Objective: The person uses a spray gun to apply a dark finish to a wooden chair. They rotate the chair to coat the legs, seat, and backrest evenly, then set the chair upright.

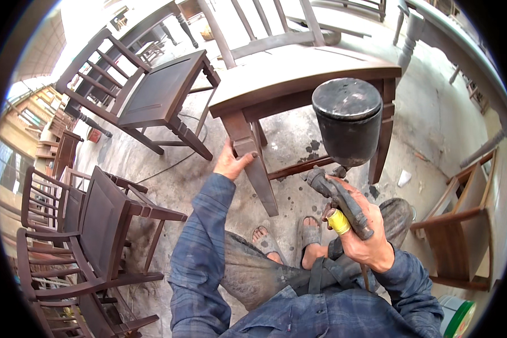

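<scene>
In front of me stands a brown wooden chair [298,70], its seat edge facing me and its slatted back beyond. My left hand [231,163] is wrapped round the chair's front left leg [253,174], just under the seat, with the thumb across its face. My right hand [369,231] grips a dark spray gun [341,197] by its handle, which has yellow tape [338,221] round part of it. On top of the gun sits a black, paint-stained cup [347,127] with a lid. The cup hides part of the chair's right front leg.
Another brown chair [158,96] stands to the far left, and several more chairs [101,219] are crowded at the near left. A wooden furniture piece [456,236] is at the right, above a green-lidded bucket [462,315]. A grey table [462,45] stands far right. A hose [174,163] lies on the stained floor.
</scene>
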### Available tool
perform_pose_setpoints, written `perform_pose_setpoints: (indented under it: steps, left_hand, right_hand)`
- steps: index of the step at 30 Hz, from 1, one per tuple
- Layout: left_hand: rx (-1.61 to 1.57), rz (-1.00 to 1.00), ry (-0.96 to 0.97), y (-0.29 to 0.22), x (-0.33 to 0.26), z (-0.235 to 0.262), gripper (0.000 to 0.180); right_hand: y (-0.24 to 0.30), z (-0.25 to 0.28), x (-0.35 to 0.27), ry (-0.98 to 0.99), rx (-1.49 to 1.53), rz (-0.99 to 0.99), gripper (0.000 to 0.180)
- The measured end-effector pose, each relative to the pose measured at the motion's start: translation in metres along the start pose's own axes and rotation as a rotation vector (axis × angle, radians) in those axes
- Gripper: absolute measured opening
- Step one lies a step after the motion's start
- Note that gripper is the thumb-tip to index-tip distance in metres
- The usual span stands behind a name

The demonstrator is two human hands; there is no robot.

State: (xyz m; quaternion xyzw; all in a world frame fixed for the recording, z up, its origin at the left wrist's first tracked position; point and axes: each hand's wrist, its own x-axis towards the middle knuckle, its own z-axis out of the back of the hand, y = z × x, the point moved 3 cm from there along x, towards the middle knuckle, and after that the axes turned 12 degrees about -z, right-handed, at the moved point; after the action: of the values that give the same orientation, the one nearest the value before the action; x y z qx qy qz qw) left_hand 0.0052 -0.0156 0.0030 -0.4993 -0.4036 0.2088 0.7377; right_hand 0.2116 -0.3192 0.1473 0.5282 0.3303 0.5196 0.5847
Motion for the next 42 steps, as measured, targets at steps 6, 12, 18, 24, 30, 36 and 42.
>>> perform_pose_setpoints:
  steps: [6, 12, 18, 24, 30, 36, 42]
  left_hand:
    - [0.161, 0.14, -0.02, -0.012, -0.009, -0.003, 0.078]
    - [0.284, 0.098, 0.03, -0.011, -0.033, -0.036, 0.07]
    - [0.233, 0.167, 0.053, 0.019, -0.069, -0.088, 0.066]
    - [0.262, 0.02, 0.027, 0.067, -0.038, -0.17, 0.086]
    - [0.215, 0.056, 0.088, 0.084, -0.012, -0.215, 0.086]
    - [0.332, -0.05, -0.005, 0.171, -0.049, -0.217, 0.091]
    - [0.734, 0.185, 0.489, 0.178, -0.045, -0.173, 0.079]
  right_hand:
    - [0.03, -0.001, 0.028, 0.05, -0.066, 0.182, 0.04]
    - [-0.002, 0.027, 0.006, 0.041, -0.088, 0.088, 0.025]
    - [-0.046, 0.077, -0.032, -0.147, 0.031, -0.147, 0.025]
    - [-0.046, 0.099, -0.052, -0.256, -0.059, -0.04, 0.025]
    - [-0.055, 0.11, -0.077, -0.317, -0.022, -0.078, 0.022]
    - [-0.064, 0.102, -0.09, -0.28, -0.037, -0.024, 0.02]
    - [-0.1, 0.08, -0.112, -0.245, 0.051, 0.036, 0.029]
